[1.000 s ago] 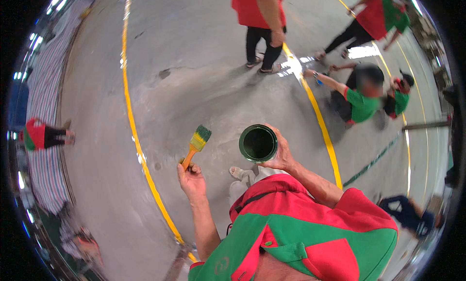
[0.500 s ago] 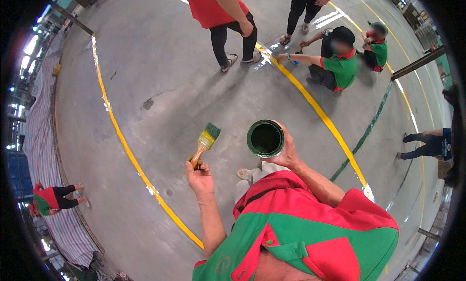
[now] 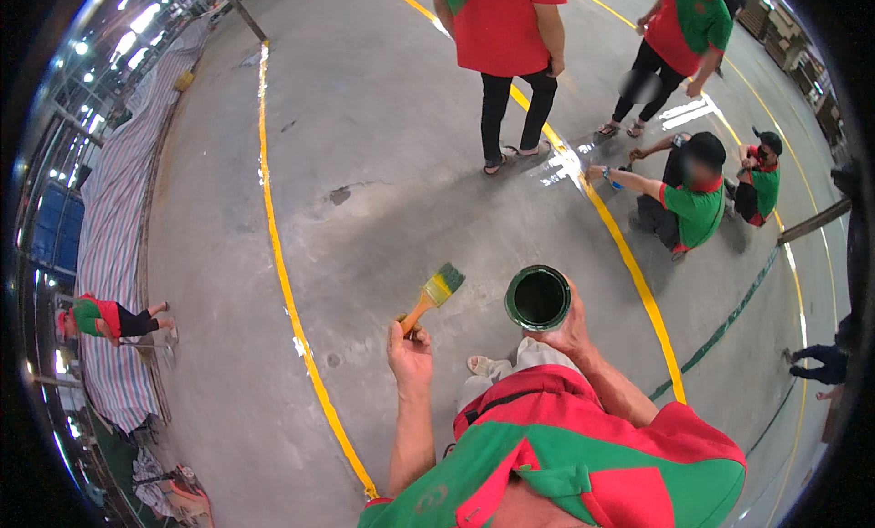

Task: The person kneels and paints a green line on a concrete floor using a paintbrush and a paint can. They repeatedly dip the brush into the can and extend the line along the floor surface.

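A paintbrush (image 3: 430, 299) with a wooden handle stands tilted in my left hand (image 3: 410, 356), whose fingers close round the lower end of the handle. Its bristles are coated dark green, with yellow on the ferrule. My right hand (image 3: 567, 327) grips an open round paint can (image 3: 538, 299) by its side. Dark green liquid shows inside the can, and green paint smears its rim. Brush and can are held up apart from each other, in front of my body and above the grey floor.
Yellow lines (image 3: 282, 264) run along the concrete floor (image 3: 365, 245) on both sides of me, and a green line (image 3: 729, 323) lies at the right. One person (image 3: 510, 36) stands ahead; another (image 3: 693, 195) crouches by the right yellow line. Striped sheeting (image 3: 123, 254) borders the left side.
The view has turned, so floor lines and people sit farther right and lower. Both hands keep hold of the brush and the can. The standing person ahead has turned away.
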`<state>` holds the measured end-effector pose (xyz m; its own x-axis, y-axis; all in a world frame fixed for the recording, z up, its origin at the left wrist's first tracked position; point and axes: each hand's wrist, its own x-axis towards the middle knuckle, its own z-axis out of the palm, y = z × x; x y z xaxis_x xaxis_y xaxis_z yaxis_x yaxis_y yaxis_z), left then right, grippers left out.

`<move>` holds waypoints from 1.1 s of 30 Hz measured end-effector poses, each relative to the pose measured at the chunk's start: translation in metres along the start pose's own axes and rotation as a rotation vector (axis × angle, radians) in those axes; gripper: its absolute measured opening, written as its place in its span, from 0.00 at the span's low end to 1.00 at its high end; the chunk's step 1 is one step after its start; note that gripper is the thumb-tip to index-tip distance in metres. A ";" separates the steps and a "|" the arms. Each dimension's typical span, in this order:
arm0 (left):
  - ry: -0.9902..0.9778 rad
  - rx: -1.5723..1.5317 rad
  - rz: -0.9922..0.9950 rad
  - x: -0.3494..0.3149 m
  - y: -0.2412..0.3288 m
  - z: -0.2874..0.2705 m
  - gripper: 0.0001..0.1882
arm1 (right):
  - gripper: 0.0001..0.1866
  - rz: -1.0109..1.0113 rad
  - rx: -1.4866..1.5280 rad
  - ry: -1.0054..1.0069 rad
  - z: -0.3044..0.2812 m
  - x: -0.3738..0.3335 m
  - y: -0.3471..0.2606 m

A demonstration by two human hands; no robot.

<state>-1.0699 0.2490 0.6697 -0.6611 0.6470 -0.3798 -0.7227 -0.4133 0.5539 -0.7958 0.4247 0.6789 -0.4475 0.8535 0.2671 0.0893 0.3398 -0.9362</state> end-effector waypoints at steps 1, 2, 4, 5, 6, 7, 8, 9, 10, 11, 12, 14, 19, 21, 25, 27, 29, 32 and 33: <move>0.001 -0.012 -0.001 0.000 0.000 0.001 0.14 | 0.59 0.015 -0.025 -0.010 -0.001 0.001 0.001; 0.005 -0.022 0.004 -0.001 -0.001 0.001 0.14 | 0.59 0.032 -0.034 -0.013 0.000 0.002 0.001; 0.025 -0.018 0.002 -0.002 -0.002 0.004 0.14 | 0.59 0.010 0.021 -0.014 0.001 0.005 0.000; 0.059 -0.011 0.001 -0.003 -0.002 0.005 0.14 | 0.59 0.009 0.004 -0.019 0.001 0.004 -0.002; 0.026 -0.017 0.014 -0.003 -0.001 0.007 0.14 | 0.60 -0.002 0.008 -0.018 0.000 0.005 -0.004; 0.019 -0.018 0.020 -0.004 -0.002 0.008 0.14 | 0.60 -0.009 0.011 -0.015 -0.002 0.006 -0.006; 0.029 -0.017 0.017 -0.005 -0.002 0.009 0.14 | 0.60 -0.026 -0.024 -0.014 -0.003 0.006 -0.008; -0.005 -0.017 0.035 -0.005 -0.002 0.009 0.14 | 0.60 -0.026 -0.047 -0.014 -0.005 0.005 -0.010; -0.018 -0.015 0.045 -0.005 -0.002 0.010 0.14 | 0.61 -0.016 -0.055 -0.013 -0.006 0.004 -0.011; 0.004 -0.010 0.049 -0.005 -0.002 0.009 0.14 | 0.61 0.000 -0.064 -0.018 -0.008 0.002 -0.012; -0.001 -0.030 0.053 -0.003 -0.002 0.009 0.14 | 0.61 0.022 0.000 -0.029 -0.010 0.001 -0.012; 0.013 -0.037 0.059 -0.002 -0.001 0.007 0.14 | 0.60 0.053 0.039 -0.023 -0.012 -0.002 -0.012; 0.015 -0.039 0.100 -0.001 0.008 0.007 0.14 | 0.55 0.080 -0.184 0.012 -0.020 -0.002 -0.013; 0.016 -0.039 0.112 -0.001 0.014 0.008 0.15 | 0.54 0.045 -0.230 0.041 -0.022 -0.003 -0.014; 0.053 -0.051 0.122 0.000 0.019 0.009 0.15 | 0.55 0.110 -0.146 0.026 -0.026 -0.008 -0.011; 0.048 -0.052 0.119 0.003 0.018 0.006 0.15 | 0.56 0.089 -0.128 0.052 -0.025 -0.010 -0.007; 0.041 -0.041 0.112 0.007 0.017 0.001 0.15 | 0.57 0.081 -0.125 0.063 -0.025 -0.012 -0.004; 0.003 -0.060 0.093 0.011 0.019 -0.008 0.16 | 0.61 0.125 -0.083 0.061 -0.019 -0.016 -0.001; -0.030 -0.066 0.076 0.014 0.021 -0.009 0.16 | 0.61 0.046 -0.129 0.070 -0.020 -0.015 -0.001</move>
<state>-1.0959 0.2437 0.6694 -0.7086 0.6311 -0.3156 -0.6834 -0.5024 0.5297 -0.7709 0.4192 0.6805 -0.3776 0.8933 0.2438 0.2237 0.3435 -0.9121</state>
